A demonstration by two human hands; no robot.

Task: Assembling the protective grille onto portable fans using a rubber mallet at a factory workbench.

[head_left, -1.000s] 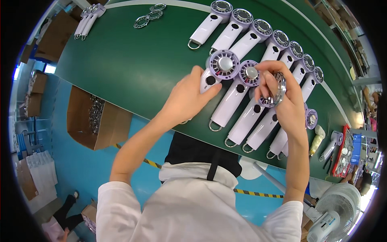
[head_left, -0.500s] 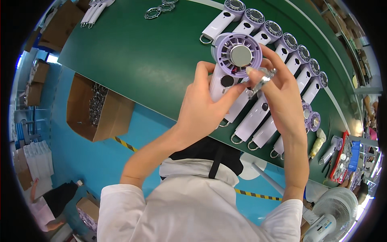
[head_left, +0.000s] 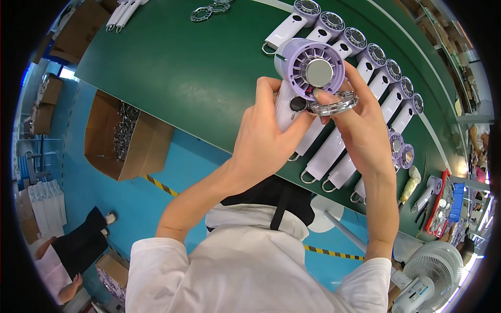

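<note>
- The left hand (head_left: 269, 130) is wrapped round the white plastic handle of a handheld fan with a round lilac head (head_left: 297, 78), raised above the green-topped bench (head_left: 182, 83).
- The right hand (head_left: 362, 128) pinches a shiny silver, spoked ring (head_left: 334, 106), tilted nearly edge-on beside the head's lower rim; whether ring and rim touch, I cannot tell.
- The head is open at the front, showing lilac vanes around a flat silver disc (head_left: 319, 72) (a small red bit shows near the right thumb).
- What could go wrong, in my judgement: a loosened pinch on the slick ring could drop it onto the white handles (head_left: 324, 154) lying below, and a slip of its edge could scratch the disc or catch the red bit.
- Crowding is another risk: finished-looking fans with silver fronts (head_left: 285, 31) lie close in a slanting row, so a swinging elbow or handle might knock one.
- Writing: the white pedestal fan (head_left: 438, 266) bears a pale label (head_left: 419, 288), too small to read; I make out no lettering on the handheld fan.
</note>
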